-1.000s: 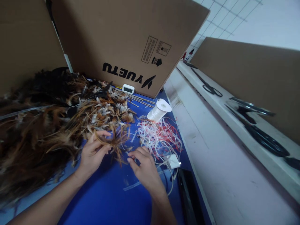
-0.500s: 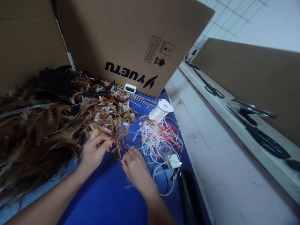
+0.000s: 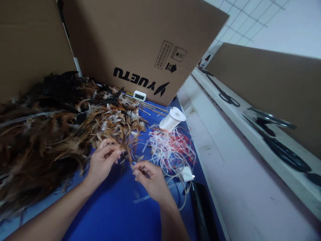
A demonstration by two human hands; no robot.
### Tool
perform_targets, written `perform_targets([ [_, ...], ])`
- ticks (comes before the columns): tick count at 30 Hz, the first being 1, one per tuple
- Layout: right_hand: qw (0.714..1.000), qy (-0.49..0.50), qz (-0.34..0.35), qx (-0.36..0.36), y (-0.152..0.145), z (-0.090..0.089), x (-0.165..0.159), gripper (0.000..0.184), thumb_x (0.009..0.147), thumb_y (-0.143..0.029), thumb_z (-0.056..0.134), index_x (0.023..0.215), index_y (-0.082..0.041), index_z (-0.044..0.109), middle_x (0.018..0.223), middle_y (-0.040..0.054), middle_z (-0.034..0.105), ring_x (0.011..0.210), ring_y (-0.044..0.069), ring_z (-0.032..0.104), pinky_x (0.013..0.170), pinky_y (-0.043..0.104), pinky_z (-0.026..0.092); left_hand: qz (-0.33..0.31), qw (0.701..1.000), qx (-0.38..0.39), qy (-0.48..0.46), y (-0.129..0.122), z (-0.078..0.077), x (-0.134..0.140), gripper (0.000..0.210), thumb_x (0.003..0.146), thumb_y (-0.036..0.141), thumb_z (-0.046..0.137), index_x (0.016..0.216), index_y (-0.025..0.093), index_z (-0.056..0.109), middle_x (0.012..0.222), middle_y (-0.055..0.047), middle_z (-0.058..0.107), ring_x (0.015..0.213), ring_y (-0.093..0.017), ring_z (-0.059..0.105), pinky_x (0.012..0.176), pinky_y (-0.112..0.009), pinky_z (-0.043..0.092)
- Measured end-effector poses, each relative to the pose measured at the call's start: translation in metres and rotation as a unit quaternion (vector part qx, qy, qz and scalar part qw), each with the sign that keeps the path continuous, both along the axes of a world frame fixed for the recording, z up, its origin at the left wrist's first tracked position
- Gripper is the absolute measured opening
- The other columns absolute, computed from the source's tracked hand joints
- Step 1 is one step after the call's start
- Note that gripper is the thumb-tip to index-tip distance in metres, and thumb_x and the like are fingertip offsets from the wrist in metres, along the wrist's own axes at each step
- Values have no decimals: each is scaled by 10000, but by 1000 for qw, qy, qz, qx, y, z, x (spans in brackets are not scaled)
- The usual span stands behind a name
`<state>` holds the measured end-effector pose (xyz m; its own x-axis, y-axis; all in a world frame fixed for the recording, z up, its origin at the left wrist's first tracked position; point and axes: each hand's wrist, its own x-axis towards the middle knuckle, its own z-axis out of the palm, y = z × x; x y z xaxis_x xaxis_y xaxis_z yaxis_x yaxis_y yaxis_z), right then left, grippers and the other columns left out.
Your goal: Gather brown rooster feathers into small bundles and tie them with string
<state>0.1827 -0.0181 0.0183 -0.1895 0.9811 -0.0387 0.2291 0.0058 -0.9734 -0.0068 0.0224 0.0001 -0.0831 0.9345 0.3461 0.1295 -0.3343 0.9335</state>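
My left hand [image 3: 104,160] pinches a small bunch of brown feathers [image 3: 125,147] between thumb and fingers, its tips fanning out to the right. Just to the right and nearer to me, my right hand [image 3: 150,179] has thumb and forefinger pressed together beside the lower tips of that bunch. What the right fingertips hold is too small to make out. A big heap of loose brown and black feathers [image 3: 62,134] spreads across the table to the left and behind my left hand. A clear plastic strip [image 3: 142,199] lies on the blue surface below my right hand.
Beyond my right hand are a tangle of white and red plastic strips [image 3: 170,147], a white spool [image 3: 173,119], and a white adapter [image 3: 187,174] with cable. Thin sticks [image 3: 152,107], a small digital display [image 3: 139,95] and a large carton [image 3: 140,43] stand behind. Scissors [image 3: 229,99] lie on the right ledge.
My right hand has turned and moved slightly right, its fingers now pinching close to the feather bunch. The left hand keeps its grip on the bunch, almost unmoved.
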Motion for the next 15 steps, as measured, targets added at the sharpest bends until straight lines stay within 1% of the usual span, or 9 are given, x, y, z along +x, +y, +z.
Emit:
perform_targets([
  [5,998,48,8,30,-2,7,1,206,763,-86,584,816,-213,738,717,-4,645,595,96,602,557,216,470,-44,999,-27,-11,-1,-3,2,147,856,227,596,737,169,659,742,19,572,502,-54,526,468,-174,461],
  [9,995,101,-7,19,-3,9,1,187,747,-87,610,798,-209,742,725,0,645,572,98,616,543,223,490,-47,997,-56,-9,-3,-6,3,119,842,258,614,783,169,667,646,31,585,501,-76,543,490,-187,472],
  [11,994,107,-20,25,-4,9,1,147,750,-116,645,803,-212,743,738,4,644,589,105,622,549,230,497,-42,997,-61,7,-4,-7,4,124,836,270,619,789,168,672,628,31,601,495,-80,549,490,-187,468],
  [15,993,89,-43,67,-4,12,5,104,738,-147,713,801,-223,746,742,10,663,663,118,623,587,227,491,-41,996,-47,71,-4,-5,4,134,843,277,613,791,178,687,622,30,622,521,-88,571,522,-190,463],
])
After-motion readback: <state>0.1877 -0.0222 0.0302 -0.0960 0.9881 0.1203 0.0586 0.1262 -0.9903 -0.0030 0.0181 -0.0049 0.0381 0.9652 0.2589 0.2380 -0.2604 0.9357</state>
